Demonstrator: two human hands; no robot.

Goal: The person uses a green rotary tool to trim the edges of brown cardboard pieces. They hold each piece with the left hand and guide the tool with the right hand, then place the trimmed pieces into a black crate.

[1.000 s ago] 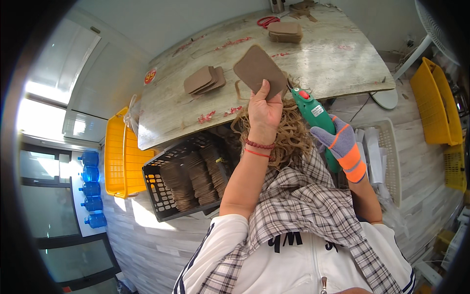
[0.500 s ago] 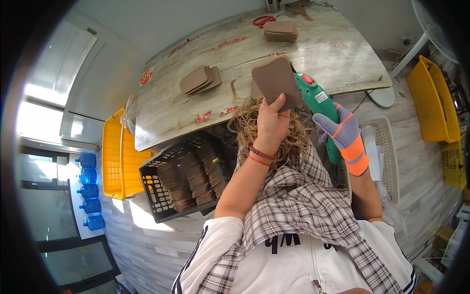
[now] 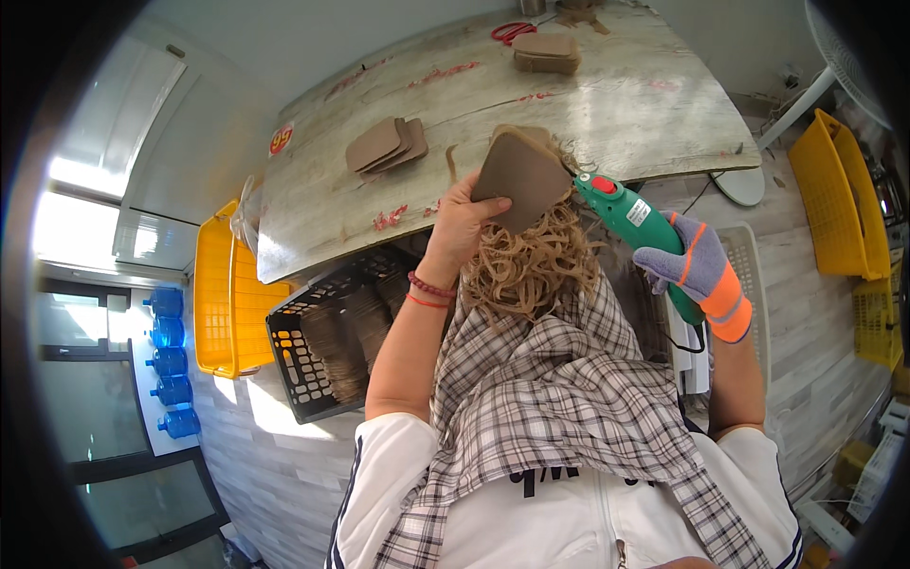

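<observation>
My left hand [image 3: 460, 226] grips a flat brown pad [image 3: 521, 180] with rounded corners, its thumb lying across the face. The pad is tilted above the table's front edge, with a ragged strip along its far side. In a grey and orange glove, my right hand [image 3: 697, 270] is wrapped round a green electric cutter [image 3: 621, 211] with a red button. The cutter's tip meets the pad's right edge; the blade itself is too small to make out. Curly brown trimmings [image 3: 536, 261] are heaped on the plaid apron [image 3: 559, 379] over my lap.
On the worn wooden table [image 3: 322, 204] lie loose brown pads [image 3: 379, 144], a pad stack [image 3: 547, 54] and red-handled scissors [image 3: 512, 33]. A black crate [image 3: 289, 365] of pads stands below left, beside a yellow basket [image 3: 213, 294]. A pale basket [image 3: 754, 284] sits at right.
My left hand has shifted left, and the pad has turned and dropped lower. The cutter has swung to a flatter angle as my right hand moved right and down.
</observation>
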